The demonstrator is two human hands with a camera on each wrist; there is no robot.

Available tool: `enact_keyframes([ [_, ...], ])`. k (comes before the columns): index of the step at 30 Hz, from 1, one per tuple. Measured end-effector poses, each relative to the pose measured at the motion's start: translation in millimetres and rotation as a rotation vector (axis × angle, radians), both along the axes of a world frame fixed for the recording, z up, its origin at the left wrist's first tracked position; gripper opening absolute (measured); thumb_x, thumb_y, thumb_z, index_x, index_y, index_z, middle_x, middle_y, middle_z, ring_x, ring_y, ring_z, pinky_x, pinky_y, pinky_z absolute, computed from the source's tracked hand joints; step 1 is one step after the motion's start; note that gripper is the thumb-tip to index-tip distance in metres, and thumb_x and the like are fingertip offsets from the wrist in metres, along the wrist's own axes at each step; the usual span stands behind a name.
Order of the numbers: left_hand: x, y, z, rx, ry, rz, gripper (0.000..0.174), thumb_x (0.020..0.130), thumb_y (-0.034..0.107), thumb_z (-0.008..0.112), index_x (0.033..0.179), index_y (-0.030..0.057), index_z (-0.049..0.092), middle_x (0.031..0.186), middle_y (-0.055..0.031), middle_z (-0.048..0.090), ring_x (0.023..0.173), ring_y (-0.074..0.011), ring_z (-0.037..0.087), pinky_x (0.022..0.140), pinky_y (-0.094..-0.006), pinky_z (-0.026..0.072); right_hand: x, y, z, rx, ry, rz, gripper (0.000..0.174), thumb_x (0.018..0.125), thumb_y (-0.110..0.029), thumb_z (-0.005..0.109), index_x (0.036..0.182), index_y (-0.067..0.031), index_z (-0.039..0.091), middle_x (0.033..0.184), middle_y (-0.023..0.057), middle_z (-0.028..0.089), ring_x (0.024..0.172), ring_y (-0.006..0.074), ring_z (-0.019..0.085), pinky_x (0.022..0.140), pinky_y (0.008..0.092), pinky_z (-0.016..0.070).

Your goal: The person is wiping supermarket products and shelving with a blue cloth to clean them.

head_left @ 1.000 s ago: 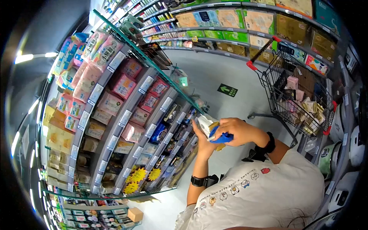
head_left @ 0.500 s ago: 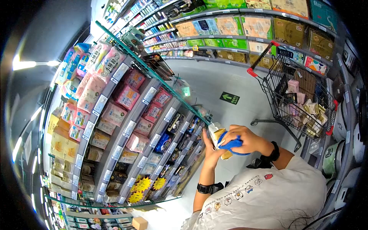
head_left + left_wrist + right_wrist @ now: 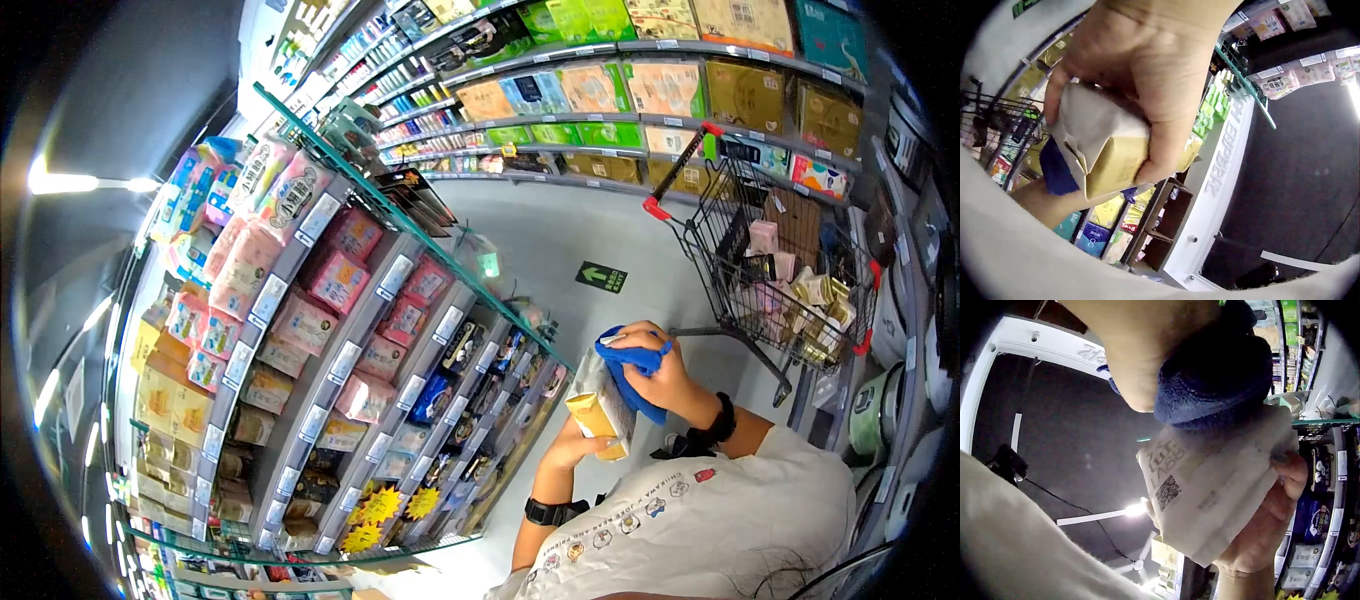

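In the head view my left hand (image 3: 570,446) grips a white-and-gold wrapped package (image 3: 598,408) in front of my body. The left wrist view shows the thumb and fingers spread round the folded end of the package (image 3: 1117,164). My right hand (image 3: 676,378) holds a bunched blue cloth (image 3: 626,372) against the package's upper part. Seen from the right wrist, the cloth (image 3: 1210,394) lies over one end of the package, whose white face carries printing and a square code (image 3: 1168,490). Some right fingers are hidden by the cloth.
A black wire shopping cart (image 3: 790,270) with red corners and several small packs stands at the right. Shelves of pink packs (image 3: 340,280) rise on the left, behind a green-edged panel (image 3: 420,235). A green exit sign (image 3: 602,277) marks the grey floor.
Both hands have moved right and slightly down in the head view. The package has been turned so its gold end now shows, and the blue cloth has shifted to its upper right side.
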State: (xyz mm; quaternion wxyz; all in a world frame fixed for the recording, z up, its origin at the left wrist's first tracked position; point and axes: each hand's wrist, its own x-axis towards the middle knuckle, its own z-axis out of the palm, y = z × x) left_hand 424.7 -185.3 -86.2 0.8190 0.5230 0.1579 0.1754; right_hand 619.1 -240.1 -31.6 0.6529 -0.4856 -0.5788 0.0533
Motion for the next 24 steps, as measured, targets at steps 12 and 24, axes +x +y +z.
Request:
enact_keyframes([
  [12, -22, 0, -10, -0.157, -0.028, 0.126, 0.093, 0.054, 0.014, 0.075, 0.135, 0.0014, 0.031, 0.128, -0.0107, 0.048, 0.117, -0.0254, 0.046, 0.1, -0.0372, 0.0337, -10, 5, 2, -0.041, -0.192, -0.236, 0.043, 0.064, 0.004, 0.065, 0.103, -0.0138, 0.062, 0.104, 0.0109, 0.054, 0.091, 0.0303, 0.059, 0.076, 0.0363, 0.0492],
  [24, -19, -8, -32, -0.231, -0.226, -0.013, 0.089, 0.058, 0.015, 0.074, 0.135, 0.0005, 0.032, 0.129, -0.0129, 0.048, 0.116, -0.0255, 0.048, 0.1, -0.0377, 0.0351, -22, 10, -38, -0.323, 0.606, 0.514, 0.019, 0.091, -0.009, 0.047, 0.108, -0.002, 0.053, 0.103, 0.0054, 0.057, 0.094, 0.0123, 0.055, 0.084, 0.0284, 0.0457],
])
